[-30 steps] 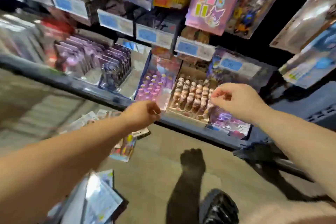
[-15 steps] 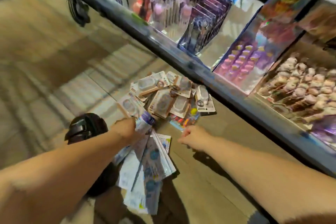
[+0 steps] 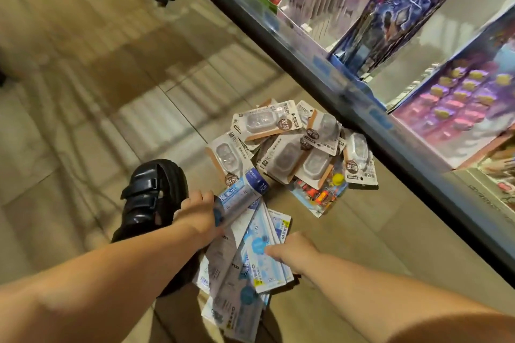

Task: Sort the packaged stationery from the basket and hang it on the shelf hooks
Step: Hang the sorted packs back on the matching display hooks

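A fan of white-and-blue stationery packs [image 3: 245, 256] lies on the floor by my foot. My left hand [image 3: 199, 214] grips a long blue-and-grey pack [image 3: 242, 198] at the top of that fan. My right hand [image 3: 292, 250] reaches down onto the fan, fingertips touching a pack with a blue circle [image 3: 257, 245]. Beyond them sits a heap of white blister packs with brown trim [image 3: 289, 145], and a colourful pack [image 3: 320, 195] lies under its near edge.
A low shelf with a dark front rail [image 3: 348, 92] runs diagonally across the right, holding display boxes of purple and pink goods [image 3: 459, 100]. My black strapped shoe [image 3: 150, 195] stands left of the packs. Tiled floor [image 3: 97, 92] stretches to the left.
The view swung from the shelf down to the floor. Both hands dropped from the shelf front to the packs; my left hand took hold of the long pack and my right hand moved onto the fan.
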A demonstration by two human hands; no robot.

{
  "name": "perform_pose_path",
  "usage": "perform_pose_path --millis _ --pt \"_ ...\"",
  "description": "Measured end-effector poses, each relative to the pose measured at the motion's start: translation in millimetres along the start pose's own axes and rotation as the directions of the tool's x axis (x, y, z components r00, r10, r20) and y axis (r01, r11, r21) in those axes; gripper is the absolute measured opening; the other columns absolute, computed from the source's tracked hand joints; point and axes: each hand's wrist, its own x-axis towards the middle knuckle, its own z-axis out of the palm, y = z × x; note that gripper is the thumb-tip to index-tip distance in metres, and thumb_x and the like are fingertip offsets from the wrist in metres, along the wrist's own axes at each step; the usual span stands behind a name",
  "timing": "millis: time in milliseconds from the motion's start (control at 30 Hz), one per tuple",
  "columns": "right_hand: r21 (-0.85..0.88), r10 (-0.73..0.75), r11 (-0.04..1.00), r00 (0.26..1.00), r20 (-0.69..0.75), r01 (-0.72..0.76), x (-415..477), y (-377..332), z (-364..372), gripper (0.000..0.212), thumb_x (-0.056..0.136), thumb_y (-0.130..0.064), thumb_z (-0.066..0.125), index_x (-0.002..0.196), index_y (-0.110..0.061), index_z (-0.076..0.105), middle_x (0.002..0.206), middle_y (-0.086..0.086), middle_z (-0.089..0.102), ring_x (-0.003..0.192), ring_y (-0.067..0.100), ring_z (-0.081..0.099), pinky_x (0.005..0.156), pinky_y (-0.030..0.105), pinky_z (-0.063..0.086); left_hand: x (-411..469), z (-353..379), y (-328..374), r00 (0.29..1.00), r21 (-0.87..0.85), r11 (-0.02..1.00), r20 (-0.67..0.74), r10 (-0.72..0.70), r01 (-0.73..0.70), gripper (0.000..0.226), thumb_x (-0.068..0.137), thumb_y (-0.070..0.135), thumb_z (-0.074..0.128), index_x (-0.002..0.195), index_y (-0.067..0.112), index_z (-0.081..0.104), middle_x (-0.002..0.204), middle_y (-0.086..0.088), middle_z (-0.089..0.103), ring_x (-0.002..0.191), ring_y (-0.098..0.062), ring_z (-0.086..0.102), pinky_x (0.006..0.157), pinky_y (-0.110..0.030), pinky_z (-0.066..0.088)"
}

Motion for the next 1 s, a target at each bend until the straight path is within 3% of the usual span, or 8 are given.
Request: perform_pose_path --millis 67,200,333,433,600,733,833,1000 --pt "0.008 -0.001 1.000 1.000 0.001 0.001 2.5 -2.7 3.5 0.068 0.055 -0.049 0.076 0.111 -0.011 0.064 0.099 0.005 0.070 0.084 0.021 0.069 0.082 0.032 0.056 2.4 4.8 3.5 1.000 -0.008 1.000 0.003 0.005 -0.005 0.061 0.081 0.043 0.072 0.128 0.021 0.041 0.129 -0.006 0.041 0.121 -0.030 0.044 0.094 -0.040 0.045" --pt "0.046 -0.036 0.998 0.999 0.030 0.035 6.4 -5.3 6.0 0.043 0.075 -0.035 0.079 0.111 -0.013 0.066 0.105 0.005 0.071 0.089 0.019 0.070 0.080 0.029 0.056 2.3 7.9 8.7 1.000 -0.010 1.000 0.011 -0.007 0.007 0.063 0.079 0.045 0.075 0.126 0.020 0.042 0.127 -0.005 0.044 0.119 -0.028 0.045 0.093 -0.040 0.045" --pt "0.060 -0.112 0.992 0.993 0.044 0.109 5.4 -10.1 13.0 0.036 0.083 -0.031 0.073 0.111 -0.014 0.060 0.111 0.005 0.068 0.098 0.021 0.067 0.088 0.035 0.055 -1.3 11.6 12.1 0.998 -0.077 0.996 0.046 0.051 -0.048 0.044 0.083 0.040 0.070 0.110 0.020 0.042 0.118 -0.006 0.055 0.096 -0.021 0.054 0.079 -0.031 0.045" --pt "0.112 -0.126 0.986 0.992 0.029 0.122 0.1 -9.4 14.0 0.032 0.090 -0.025 0.066 0.116 -0.014 0.051 0.117 0.007 0.063 0.105 0.023 0.063 0.086 0.034 0.054 -8.3 18.7 21.4 0.990 -0.090 0.996 0.134 0.042 -0.030 0.054 0.084 0.043 0.069 0.122 0.018 0.039 0.123 -0.007 0.052 0.107 -0.025 0.056 0.086 -0.034 0.049" --pt "0.249 -0.160 0.958 0.985 0.063 0.140 -2.2 2.0 12.4 0.035 0.087 -0.027 0.070 0.108 -0.019 0.043 0.111 0.004 0.062 0.091 0.016 0.064 0.066 0.025 0.051 -14.6 27.0 30.1 0.973 -0.172 0.984 0.220 0.073 -0.035 0.066 0.084 0.045 0.069 0.135 0.019 0.035 0.132 -0.005 0.050 0.115 -0.021 0.055 0.090 -0.030 0.047" --pt "0.319 -0.198 0.929 0.980 0.002 0.187 -3.8 13.3 11.7 0.053 0.076 -0.032 0.080 0.112 -0.025 0.042 0.107 0.000 0.063 0.093 0.016 0.065 0.080 0.033 0.055 -22.2 31.3 43.8 0.936 -0.280 0.959 0.323 0.136 -0.043 0.062 0.087 0.045 0.066 0.133 0.019 0.033 0.130 -0.002 0.052 0.103 -0.013 0.057 0.083 -0.026 0.051" --pt "0.353 -0.227 0.908 0.973 -0.040 0.227 -8.3 19.8 2.5 0.054 0.076 -0.033 0.078 0.120 -0.027 0.048 0.106 -0.003 0.067 0.091 0.015 0.068 0.084 0.039 0.057 -25.1 28.7 54.4 0.900 -0.381 0.923 0.383 0.209 -0.052 0.068 0.086 0.048 0.066 0.134 0.019 0.028 0.127 0.001 0.056 0.102 -0.011 0.060 0.086 -0.028 0.053" --pt "0.381 -0.352 0.841 0.924 -0.151 0.383 -21.7 5.2 -40.0 0.040 0.083 -0.021 0.074 0.115 -0.026 0.049 0.111 -0.003 0.066 0.097 0.016 0.066 0.085 0.035 0.055 -12.6 -5.2 72.3 0.906 -0.511 0.846 0.269 0.327 -0.154 0.078 0.083 0.041 0.073 0.139 0.015 0.025 0.132 -0.002 0.055 0.105 -0.011 0.054 0.088 -0.026 0.049"
